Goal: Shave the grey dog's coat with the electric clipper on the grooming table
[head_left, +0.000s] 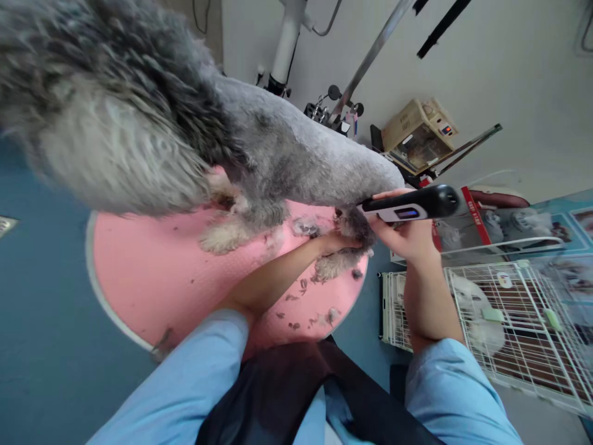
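Note:
A grey dog (296,161) stands on a round pink grooming table (152,266), its back and side clipped short and its head, at the left, still long-haired. My left hand (340,242) is closed around the dog's hind leg (361,227) at the table's right side; the fingertips are partly hidden by fur. In my right hand (407,238) is a black and silver hair clipper (417,207) with a lit display. Its blade end is against the fur at the top of that leg, just above my left hand.
Tufts of cut fur (306,225) lie on the table. Behind the dog are a metal grooming arm (370,55) and a wooden box (412,133) with a small display. A white wire cage (523,321) with a white animal (477,315) inside stands at the right.

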`<state>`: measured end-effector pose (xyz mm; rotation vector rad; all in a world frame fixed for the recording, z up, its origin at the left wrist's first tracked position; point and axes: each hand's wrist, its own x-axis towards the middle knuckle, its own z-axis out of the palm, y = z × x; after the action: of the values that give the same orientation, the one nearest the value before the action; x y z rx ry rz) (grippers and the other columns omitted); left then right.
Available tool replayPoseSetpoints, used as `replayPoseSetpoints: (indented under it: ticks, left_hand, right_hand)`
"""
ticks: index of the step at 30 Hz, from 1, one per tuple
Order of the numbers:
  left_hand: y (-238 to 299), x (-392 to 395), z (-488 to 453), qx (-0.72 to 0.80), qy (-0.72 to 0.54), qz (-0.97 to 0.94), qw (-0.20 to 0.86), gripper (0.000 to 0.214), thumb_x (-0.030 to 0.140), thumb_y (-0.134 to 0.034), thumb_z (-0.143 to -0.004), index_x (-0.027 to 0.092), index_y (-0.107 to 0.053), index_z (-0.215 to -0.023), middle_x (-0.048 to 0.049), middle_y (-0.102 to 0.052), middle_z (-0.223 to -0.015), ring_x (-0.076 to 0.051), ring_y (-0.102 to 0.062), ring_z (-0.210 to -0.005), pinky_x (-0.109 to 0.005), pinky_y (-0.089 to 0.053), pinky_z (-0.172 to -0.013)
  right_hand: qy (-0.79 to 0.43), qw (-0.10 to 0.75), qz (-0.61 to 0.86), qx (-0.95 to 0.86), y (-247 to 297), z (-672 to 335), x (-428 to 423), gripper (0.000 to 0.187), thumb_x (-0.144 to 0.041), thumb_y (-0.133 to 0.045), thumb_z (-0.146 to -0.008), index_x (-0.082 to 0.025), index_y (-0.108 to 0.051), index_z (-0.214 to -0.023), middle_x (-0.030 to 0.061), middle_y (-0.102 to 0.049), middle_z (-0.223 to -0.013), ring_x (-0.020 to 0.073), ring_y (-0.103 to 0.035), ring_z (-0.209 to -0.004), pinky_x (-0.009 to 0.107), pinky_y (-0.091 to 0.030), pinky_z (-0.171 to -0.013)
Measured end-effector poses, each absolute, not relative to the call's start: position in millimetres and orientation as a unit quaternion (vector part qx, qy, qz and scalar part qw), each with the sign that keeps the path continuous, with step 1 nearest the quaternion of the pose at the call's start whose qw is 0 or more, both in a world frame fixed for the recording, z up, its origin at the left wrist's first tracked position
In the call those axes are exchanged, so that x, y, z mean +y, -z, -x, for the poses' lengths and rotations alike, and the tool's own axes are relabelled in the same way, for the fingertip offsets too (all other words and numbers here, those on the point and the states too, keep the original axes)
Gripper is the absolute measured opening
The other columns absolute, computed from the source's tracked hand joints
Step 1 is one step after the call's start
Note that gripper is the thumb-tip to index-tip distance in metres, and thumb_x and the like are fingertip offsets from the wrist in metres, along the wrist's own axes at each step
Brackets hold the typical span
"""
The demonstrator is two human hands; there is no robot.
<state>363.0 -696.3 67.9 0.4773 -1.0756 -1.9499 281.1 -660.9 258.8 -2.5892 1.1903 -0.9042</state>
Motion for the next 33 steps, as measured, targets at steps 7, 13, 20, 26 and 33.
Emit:
replayPoseSetpoints:
  ticks: [7, 13, 20, 26, 33]
  left_hand:
    - [-79.1, -719.3, -411.8, -0.479, 0.771, -0.185, 0.377, 0.051, 0.032, -0.094, -0.047, 0.019, -0.076, -0.093, -0.0100, -0.076, -0.103, -0.032, -0.068, -0.103, -0.045, -0.051, -0.097]
    - [-99.3, -726.8, -432.8, -0.376, 0.711, -0.213, 0.555, 0.051, 0.052, -0.090, -0.055, 0.015, -0.074, -0.086, -0.0122, -0.075, -0.103, -0.032, -0.065, -0.113, -0.037, -0.049, -0.095]
    - [-84.1, -728.4, -420.2, -0.121, 0.755, -0.210, 0.610, 0.003, 0.013, -0.066, -0.069, 0.015, -0.067, -0.071, -0.0026, -0.070, -0.070, -0.014, -0.063, -0.067, -0.026, -0.050, -0.070]
    - [-92.8, -727.7, -434.5, -0.092, 0.799, -0.125, 0.581, 0.012, 0.008, -0.054, -0.064, 0.016, -0.064, -0.064, -0.0060, -0.071, -0.071, -0.016, -0.065, -0.068, -0.028, -0.052, -0.070]
    - [-110.2, -720.2, -434.1, -0.091, 0.820, -0.100, 0.556, 0.022, 0.009, -0.048, -0.069, 0.016, -0.068, -0.075, -0.0058, -0.072, -0.080, -0.017, -0.067, -0.076, -0.028, -0.054, -0.074]
  right_hand:
    - [0.481, 0.153, 0.784, 0.361, -256.9, -260.3, -661.4, 0.057, -0.041, -0.089, -0.071, -0.032, -0.054, -0.115, 0.0019, -0.071, -0.108, 0.0233, -0.071, -0.101, 0.045, -0.059, -0.095]
    - [0.521, 0.220, 0.732, 0.379, -241.8, -242.6, -652.6, 0.049, -0.041, -0.086, -0.075, -0.030, -0.054, -0.111, 0.0013, -0.074, -0.107, 0.0210, -0.073, -0.097, 0.042, -0.061, -0.091]
    - [0.546, 0.218, 0.725, 0.359, -232.6, -245.7, -654.4, 0.045, -0.039, -0.084, -0.078, -0.031, -0.055, -0.111, 0.0008, -0.075, -0.110, 0.0197, -0.074, -0.098, 0.040, -0.061, -0.092]
    - [0.492, 0.145, 0.800, 0.313, -233.9, -266.3, -670.6, 0.050, -0.044, -0.082, -0.079, -0.032, -0.053, -0.118, 0.0038, -0.070, -0.124, 0.0263, -0.069, -0.117, 0.051, -0.055, -0.105]
    - [0.426, 0.090, 0.852, 0.291, -228.5, -285.7, -681.2, 0.049, -0.043, -0.082, -0.079, -0.032, -0.055, -0.118, 0.0039, -0.070, -0.126, 0.0273, -0.068, -0.119, 0.051, -0.053, -0.108]
